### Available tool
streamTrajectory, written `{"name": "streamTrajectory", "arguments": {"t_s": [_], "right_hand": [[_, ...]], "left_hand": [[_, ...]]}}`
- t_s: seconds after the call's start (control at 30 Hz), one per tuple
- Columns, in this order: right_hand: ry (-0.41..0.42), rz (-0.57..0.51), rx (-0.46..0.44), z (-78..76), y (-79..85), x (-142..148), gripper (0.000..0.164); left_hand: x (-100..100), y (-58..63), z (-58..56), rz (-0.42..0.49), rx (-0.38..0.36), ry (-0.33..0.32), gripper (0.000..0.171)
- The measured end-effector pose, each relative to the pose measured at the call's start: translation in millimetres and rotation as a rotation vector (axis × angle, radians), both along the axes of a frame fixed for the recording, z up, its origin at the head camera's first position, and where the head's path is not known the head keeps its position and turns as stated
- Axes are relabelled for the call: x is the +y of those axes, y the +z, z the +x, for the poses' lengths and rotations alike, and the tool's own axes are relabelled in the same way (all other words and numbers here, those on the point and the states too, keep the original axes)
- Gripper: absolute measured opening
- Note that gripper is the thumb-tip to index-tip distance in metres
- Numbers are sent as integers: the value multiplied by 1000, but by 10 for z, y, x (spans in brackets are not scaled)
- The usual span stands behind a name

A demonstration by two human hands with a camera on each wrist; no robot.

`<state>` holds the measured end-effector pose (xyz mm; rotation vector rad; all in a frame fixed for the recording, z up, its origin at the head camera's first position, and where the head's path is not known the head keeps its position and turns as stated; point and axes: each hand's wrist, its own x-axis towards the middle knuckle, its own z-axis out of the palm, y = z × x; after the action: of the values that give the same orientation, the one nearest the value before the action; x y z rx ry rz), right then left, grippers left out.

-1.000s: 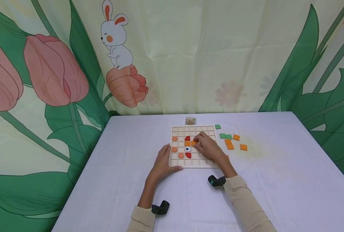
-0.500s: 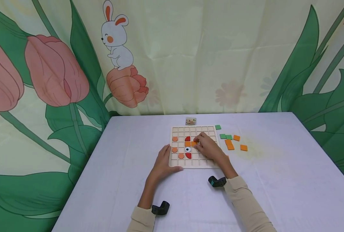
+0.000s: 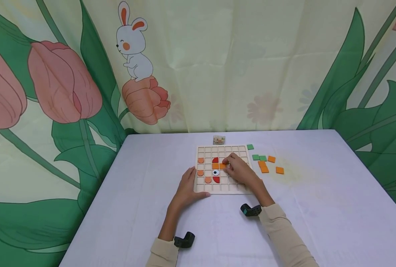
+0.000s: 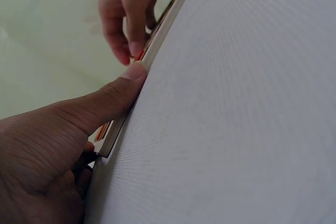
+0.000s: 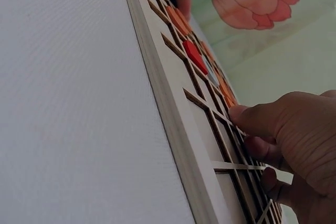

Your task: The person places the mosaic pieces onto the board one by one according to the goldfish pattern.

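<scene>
A pale wooden grid board (image 3: 222, 192) lies on the table. My left hand (image 3: 186, 185) holds its near left corner, thumb along the front edge and fingers at the left side. My right hand (image 3: 240, 170) bends over the middle of the board, its thumb and fingertips at an orange square tile (image 3: 222, 166) in a cell. Left of that tile sits another orange square (image 3: 215, 166). Around these lie a red quarter-round piece (image 3: 215, 160), an eye piece (image 3: 216, 172), a second red piece (image 3: 216, 180) and several orange discs (image 3: 208, 180). The right palm hides several cells.
Green squares (image 3: 255, 157) and orange tiles (image 3: 279, 170) lie loose right of the board on the white-covered table (image 3: 318, 222). Behind the board stands a small box with a patterned face (image 3: 219, 139). A printed curtain (image 3: 218, 74) hangs at the table's back edge.
</scene>
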<state>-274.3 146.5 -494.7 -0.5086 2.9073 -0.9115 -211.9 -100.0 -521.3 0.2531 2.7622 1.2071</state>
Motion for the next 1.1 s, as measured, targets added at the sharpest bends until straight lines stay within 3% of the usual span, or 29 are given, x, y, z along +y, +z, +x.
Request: {"name": "streamTrajectory", "arguments": {"t_s": [0.53, 1.1], "right_hand": [[-29, -44, 80, 125, 29, 275, 23], [-173, -15, 58, 295, 70, 813, 27]], "left_hand": [[9, 1, 21, 13, 10, 6, 120], [12, 5, 31, 15, 14, 9, 118]]}}
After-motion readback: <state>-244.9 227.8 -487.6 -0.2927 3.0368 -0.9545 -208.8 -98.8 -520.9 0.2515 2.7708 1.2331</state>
